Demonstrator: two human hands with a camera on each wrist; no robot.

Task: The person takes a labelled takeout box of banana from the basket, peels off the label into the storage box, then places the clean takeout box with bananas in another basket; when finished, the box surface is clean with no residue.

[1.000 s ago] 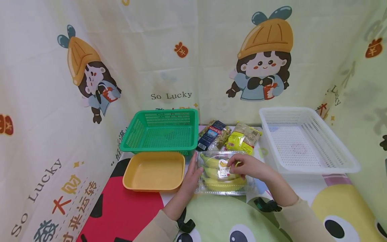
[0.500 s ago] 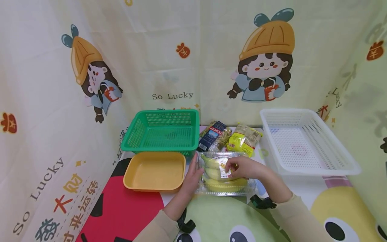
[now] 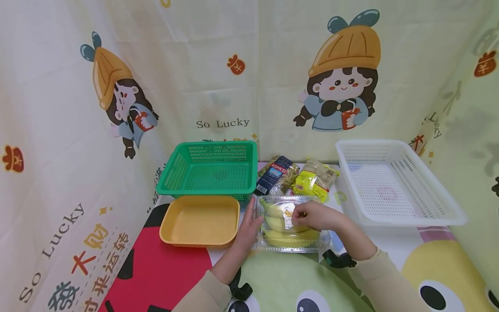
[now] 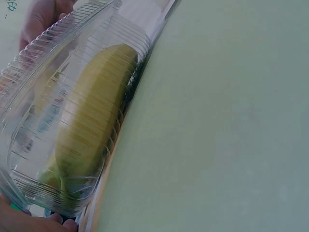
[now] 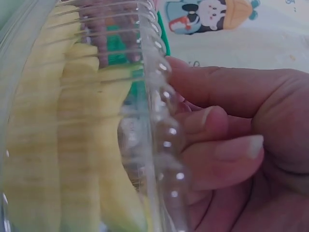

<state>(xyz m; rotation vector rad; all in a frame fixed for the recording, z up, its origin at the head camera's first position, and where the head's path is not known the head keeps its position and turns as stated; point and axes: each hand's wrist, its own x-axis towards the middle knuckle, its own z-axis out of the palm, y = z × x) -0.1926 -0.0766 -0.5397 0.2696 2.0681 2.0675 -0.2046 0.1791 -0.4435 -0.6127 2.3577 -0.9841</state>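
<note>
Several yellow-green bananas [image 3: 290, 238] lie inside a clear plastic clamshell box [image 3: 269, 247] at the front middle of the table. A white printed sticker label [image 3: 288, 220] with a banana picture is on its lid. My left hand [image 3: 246, 229] rests along the box's left side, fingers extended and thumb at the lid's edge; fingertips [image 4: 55, 218] show at the box's end in the left wrist view. My right hand [image 3: 315, 215] is over the lid, thumb and forefinger pinching at the label's right edge. Its other fingers [image 5: 217, 162] are curled; the pinched spot is partly hidden.
Left of the box stands a yellow tub [image 3: 199, 221], with a green basket [image 3: 210, 182] behind it. A pasta bag [image 3: 277, 173] and a yellow-and-clear food bag [image 3: 313, 177] lie just behind the box. A white basket [image 3: 393, 186] is at right.
My right hand has shifted slightly left and forward over the lid, its fingers drawing closer together at the label, covering more of its right side. Left hand and box stay in place.
</note>
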